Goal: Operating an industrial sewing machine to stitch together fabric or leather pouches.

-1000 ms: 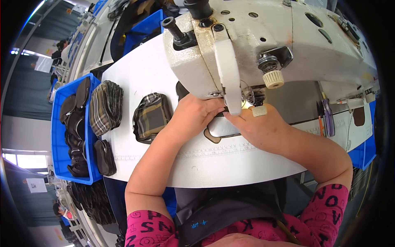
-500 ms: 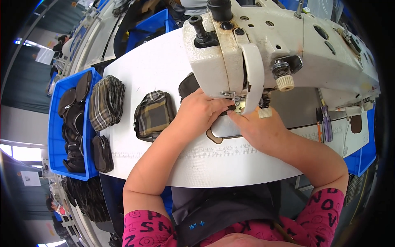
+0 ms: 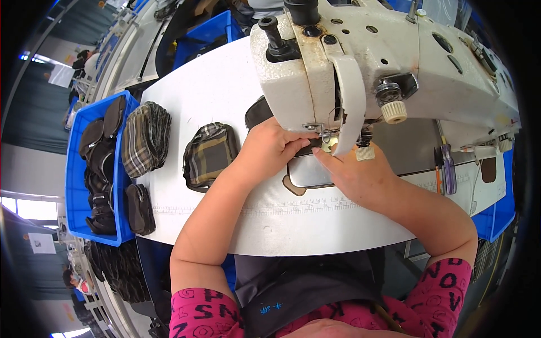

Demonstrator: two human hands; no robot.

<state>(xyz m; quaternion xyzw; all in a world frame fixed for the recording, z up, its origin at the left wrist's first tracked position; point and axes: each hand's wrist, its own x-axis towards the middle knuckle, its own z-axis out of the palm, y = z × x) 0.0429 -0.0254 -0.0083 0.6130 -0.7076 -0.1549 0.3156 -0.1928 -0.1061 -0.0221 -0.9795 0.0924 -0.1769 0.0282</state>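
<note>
A dark brown-black fabric piece (image 3: 258,114) lies under the head of a white sewing machine (image 3: 293,93), partly hidden by it and by my fingers. My left hand (image 3: 271,147) is closed, pinching the near edge of this piece just left of the needle area. From the right, my right hand (image 3: 360,176) comes in close to the presser foot. Its nearest fingertip touches the same edge, while the machine head covers its other fingers. A plaid pouch-like piece (image 3: 211,158) lies on the white table (image 3: 270,234) left of my left forearm.
At the left, a blue bin (image 3: 119,211) holds several dark pouches. Beside it are a stack of plaid pieces (image 3: 146,138) and a small dark pouch (image 3: 140,209). A purple-handled screwdriver (image 3: 447,169) lies at right, near a brown fabric patch (image 3: 488,170).
My left hand has shifted slightly, its thumb and finger spreading a little along the fabric edge. My right fingertip has drawn slightly nearer me. The camera view has moved a little.
</note>
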